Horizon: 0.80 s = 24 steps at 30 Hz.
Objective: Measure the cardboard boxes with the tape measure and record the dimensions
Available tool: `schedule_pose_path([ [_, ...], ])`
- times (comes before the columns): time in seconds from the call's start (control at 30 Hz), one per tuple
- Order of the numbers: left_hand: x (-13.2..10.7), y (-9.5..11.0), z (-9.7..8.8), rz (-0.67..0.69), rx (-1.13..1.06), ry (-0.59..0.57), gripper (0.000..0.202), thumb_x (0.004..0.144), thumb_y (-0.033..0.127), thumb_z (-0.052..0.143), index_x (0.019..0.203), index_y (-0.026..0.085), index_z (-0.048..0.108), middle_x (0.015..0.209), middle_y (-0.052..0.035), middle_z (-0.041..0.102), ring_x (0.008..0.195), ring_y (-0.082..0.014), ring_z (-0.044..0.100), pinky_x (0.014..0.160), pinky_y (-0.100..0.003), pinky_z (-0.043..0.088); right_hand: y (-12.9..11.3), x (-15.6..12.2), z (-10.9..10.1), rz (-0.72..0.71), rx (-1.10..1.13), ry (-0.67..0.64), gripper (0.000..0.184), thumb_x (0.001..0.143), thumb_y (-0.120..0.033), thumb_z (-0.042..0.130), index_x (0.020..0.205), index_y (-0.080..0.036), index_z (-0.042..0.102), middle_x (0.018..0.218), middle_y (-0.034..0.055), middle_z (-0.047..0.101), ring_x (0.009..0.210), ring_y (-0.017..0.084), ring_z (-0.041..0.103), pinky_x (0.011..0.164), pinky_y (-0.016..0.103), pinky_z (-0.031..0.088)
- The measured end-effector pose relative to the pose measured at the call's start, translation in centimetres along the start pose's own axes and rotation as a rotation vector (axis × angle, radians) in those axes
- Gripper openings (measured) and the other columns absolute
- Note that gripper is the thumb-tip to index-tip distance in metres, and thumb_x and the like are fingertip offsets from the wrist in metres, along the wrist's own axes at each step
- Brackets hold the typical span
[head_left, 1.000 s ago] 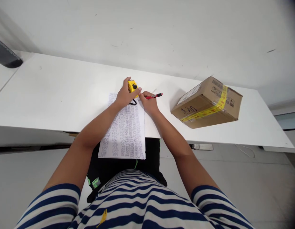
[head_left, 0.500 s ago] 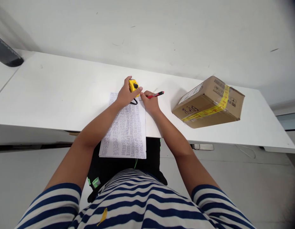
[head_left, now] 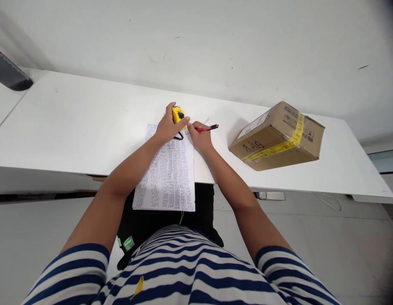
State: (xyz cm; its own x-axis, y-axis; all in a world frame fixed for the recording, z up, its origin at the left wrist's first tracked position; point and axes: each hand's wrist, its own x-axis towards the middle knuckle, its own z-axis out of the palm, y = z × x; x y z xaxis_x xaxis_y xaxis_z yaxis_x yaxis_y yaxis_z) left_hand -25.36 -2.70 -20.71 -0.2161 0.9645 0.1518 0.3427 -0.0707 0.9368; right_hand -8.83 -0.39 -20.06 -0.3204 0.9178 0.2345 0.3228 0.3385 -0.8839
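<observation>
My left hand [head_left: 168, 126] is closed around a yellow tape measure [head_left: 177, 114] with a black button and a black wrist strap. The tape measure is over the top end of a sheet of paper [head_left: 166, 186] filled with columns of handwriting. Close beside it, my right hand [head_left: 199, 134] grips a red pen [head_left: 208, 128] with a dark end pointing right. The pen's tip is hidden behind my fingers, near the paper's upper right corner. The lower end of the paper hangs past the table's front edge, above my lap.
On the right of the white table [head_left: 88, 123] stands a cardboard box [head_left: 279, 135] with yellow tape and black writing. A dark rounded object [head_left: 12, 70] is at the far left. The white wall [head_left: 196, 51] rises behind the table.
The view has shifted very slightly. Both hands keep their hold on the tape measure and the pen, almost in the same place.
</observation>
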Motion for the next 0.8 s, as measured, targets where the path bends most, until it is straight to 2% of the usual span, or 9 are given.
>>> schedule_pose_path([
  [0.23, -0.3, 0.8, -0.1, -0.042, -0.010, 0.013, 0.084, 0.082, 0.056, 0.071, 0.153, 0.034, 0.031, 0.139, -0.0103, 0.055, 0.122, -0.0317, 0.059, 0.109, -0.050, 0.041, 0.1, 0.0, 0.1, 0.002, -0.046, 0.089, 0.047, 0.092, -0.049, 0.056, 0.060, -0.024, 0.034, 0.058, -0.0059, 0.035, 0.059, 0.012, 0.034, 0.059, 0.030, 0.027],
  [0.37, -0.3, 0.7, 0.0, -0.022, -0.052, 0.028, 0.083, 0.081, 0.054, 0.073, 0.152, 0.035, 0.033, 0.139, -0.0093, 0.055, 0.124, -0.0315, 0.058, 0.109, -0.049, 0.041, 0.0, 0.0, 0.0, 0.020, -0.022, 0.027, 0.048, 0.091, -0.051, 0.058, 0.060, -0.024, 0.034, 0.057, -0.0058, 0.035, 0.059, 0.012, 0.035, 0.058, 0.029, 0.027],
  [0.5, -0.2, 0.5, 0.0, -0.032, -0.050, 0.021, 0.083, 0.081, 0.052, 0.073, 0.151, 0.034, 0.034, 0.134, -0.0094, 0.058, 0.120, -0.0307, 0.060, 0.109, -0.050, 0.042, 0.3, 0.1, 0.0, 0.028, -0.035, 0.067, 0.051, 0.090, -0.052, 0.059, 0.059, -0.024, 0.031, 0.056, -0.0061, 0.033, 0.058, 0.012, 0.034, 0.058, 0.030, 0.026],
  [0.63, -0.5, 1.2, -0.4, -0.033, -0.008, 0.048, 0.077, 0.082, 0.050, 0.071, 0.148, 0.033, 0.035, 0.131, -0.0092, 0.059, 0.114, -0.0283, 0.062, 0.104, -0.048, 0.045, 0.6, 0.2, 0.3, 0.028, -0.016, 0.051, 0.048, 0.092, -0.057, 0.054, 0.060, -0.024, 0.037, 0.058, -0.0059, 0.037, 0.060, 0.013, 0.039, 0.060, 0.028, 0.031],
  [0.7, -0.9, 1.9, -0.7, -0.039, 0.040, 0.073, 0.075, 0.082, 0.051, 0.071, 0.145, 0.031, 0.035, 0.128, -0.0088, 0.059, 0.108, -0.0253, 0.064, 0.098, -0.043, 0.049, 0.4, 0.3, 0.5, 0.017, -0.021, 0.089, 0.042, 0.093, -0.055, 0.053, 0.066, -0.023, 0.047, 0.065, -0.0037, 0.047, 0.067, 0.015, 0.047, 0.065, 0.028, 0.039],
  [0.8, -1.3, 2.9, -1.0, -0.025, 0.132, 0.098, 0.078, 0.078, 0.048, 0.075, 0.140, 0.027, 0.033, 0.126, -0.0092, 0.060, 0.104, -0.0230, 0.065, 0.093, -0.038, 0.051, 0.0, 0.6, 0.9, -0.054, -0.078, 0.120, 0.020, 0.092, -0.040, 0.056, 0.093, -0.022, 0.062, 0.098, 0.0055, 0.062, 0.088, 0.020, 0.058, 0.080, 0.032, 0.048],
])
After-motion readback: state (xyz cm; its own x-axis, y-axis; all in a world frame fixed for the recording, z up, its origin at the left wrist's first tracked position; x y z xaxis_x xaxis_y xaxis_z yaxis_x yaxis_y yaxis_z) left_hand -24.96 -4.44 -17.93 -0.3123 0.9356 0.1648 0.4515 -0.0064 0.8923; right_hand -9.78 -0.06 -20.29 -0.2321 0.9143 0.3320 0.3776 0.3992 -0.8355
